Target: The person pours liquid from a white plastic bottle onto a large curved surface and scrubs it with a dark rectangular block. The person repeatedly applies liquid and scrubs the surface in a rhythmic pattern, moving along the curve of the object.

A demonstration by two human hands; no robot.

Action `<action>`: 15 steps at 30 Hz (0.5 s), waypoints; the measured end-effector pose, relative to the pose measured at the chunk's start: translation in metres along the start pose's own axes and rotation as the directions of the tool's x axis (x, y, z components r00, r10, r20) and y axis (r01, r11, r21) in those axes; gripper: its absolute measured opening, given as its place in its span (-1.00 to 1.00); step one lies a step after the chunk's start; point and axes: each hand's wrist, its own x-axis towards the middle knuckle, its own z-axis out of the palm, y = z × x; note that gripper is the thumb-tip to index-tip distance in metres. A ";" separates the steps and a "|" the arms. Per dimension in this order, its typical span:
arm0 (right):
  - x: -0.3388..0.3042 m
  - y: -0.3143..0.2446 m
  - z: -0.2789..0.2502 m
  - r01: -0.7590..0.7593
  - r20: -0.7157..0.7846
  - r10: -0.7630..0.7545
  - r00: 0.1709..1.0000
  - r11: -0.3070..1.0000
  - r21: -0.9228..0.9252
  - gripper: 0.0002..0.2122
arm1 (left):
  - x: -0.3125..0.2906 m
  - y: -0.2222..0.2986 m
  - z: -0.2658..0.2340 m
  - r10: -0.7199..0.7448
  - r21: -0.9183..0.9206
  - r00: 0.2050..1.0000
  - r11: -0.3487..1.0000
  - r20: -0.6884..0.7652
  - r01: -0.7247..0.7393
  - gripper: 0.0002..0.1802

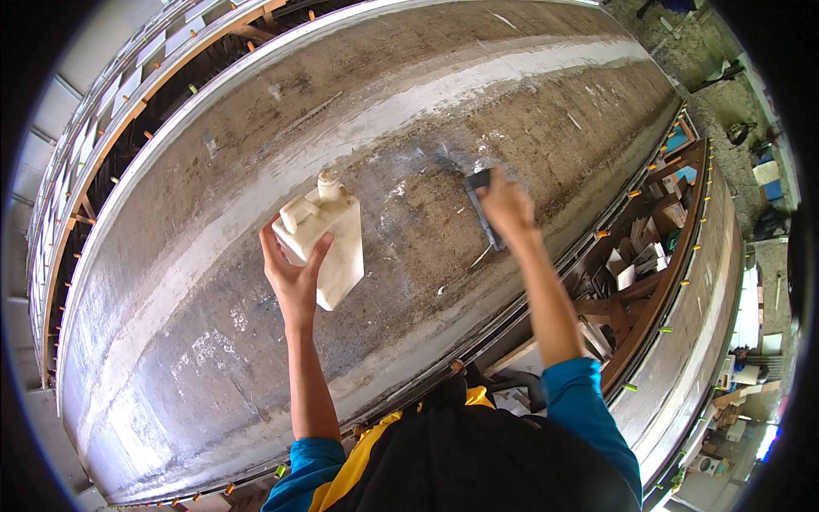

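My left hand [293, 275] grips a dirty white plastic jug [327, 241] by its handle, holding it upright above a long, curved, brown-and-grey moulded surface [213, 256]. The jug's capped spout points up. My right hand [506, 207] presses a dark flat scraper [482, 198] against the same surface, further right, where a wet grey smear spreads around the blade. Both forearms are bare and come up from blue sleeves at the lower edge.
A pale stripe [478, 85] runs along the length of the curved surface. A wooden frame with orange pegs [657, 256] borders it on the right, with scraps of paper and debris inside. Metal rails [94, 145] lie on the left.
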 end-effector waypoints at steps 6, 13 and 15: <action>0.020 0.020 -0.001 -0.174 -0.007 0.179 0.984 0.946 -0.274 -0.70 | -0.001 0.004 -0.004 0.048 0.076 0.999 0.996 -0.006 -0.047 -0.27; -0.016 -0.049 0.028 0.018 0.126 -0.009 0.992 0.997 -0.069 -0.77 | 0.002 0.013 -0.013 0.031 0.093 0.999 0.995 -0.022 -0.029 -0.28; 0.011 -0.006 -0.001 0.099 -0.062 -0.119 0.991 0.960 -0.261 -0.81 | 0.001 0.018 -0.012 0.032 0.102 0.999 0.994 0.007 -0.033 -0.29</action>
